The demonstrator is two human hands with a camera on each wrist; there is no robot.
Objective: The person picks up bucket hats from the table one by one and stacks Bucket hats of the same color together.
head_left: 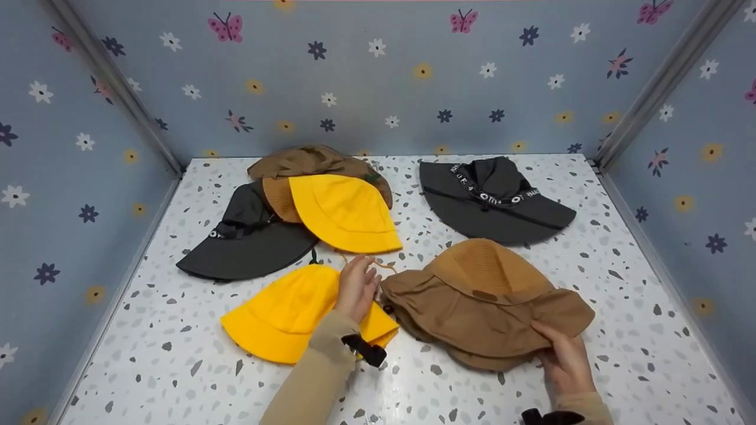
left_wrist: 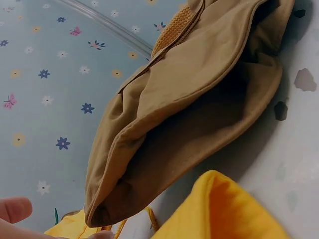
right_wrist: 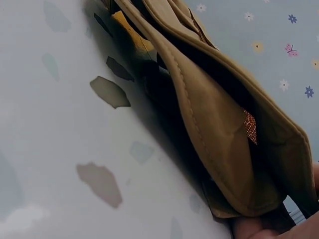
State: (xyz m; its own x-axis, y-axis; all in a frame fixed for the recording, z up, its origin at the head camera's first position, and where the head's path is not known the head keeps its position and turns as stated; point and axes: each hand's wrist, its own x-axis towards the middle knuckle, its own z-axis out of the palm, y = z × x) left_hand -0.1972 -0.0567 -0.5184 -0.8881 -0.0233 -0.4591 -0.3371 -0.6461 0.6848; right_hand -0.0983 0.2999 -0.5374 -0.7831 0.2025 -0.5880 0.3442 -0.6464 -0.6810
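Note:
A brown sun hat (head_left: 472,319) with a tan woven crown is tilted on the right of the tabletop. My right hand (head_left: 567,357) grips its brim at the near right, thumb on top and fingers beneath. In the left wrist view, the brown hat's brim (left_wrist: 179,99) gapes over a dark hollow. My left hand (head_left: 357,289) is over a yellow bucket hat (head_left: 289,313), beside the brown hat's left edge. Its fingers look relaxed near a thin orange cord (head_left: 384,265); whether they touch the cord is unclear.
Behind the left hand, a second yellow hat (head_left: 345,212) overlaps a black hat (head_left: 254,254) and another brown hat (head_left: 313,159). A black hat with a lettered band (head_left: 496,206) lies at the back right. Flowered panels (head_left: 378,77) enclose the speckled tabletop (head_left: 638,366).

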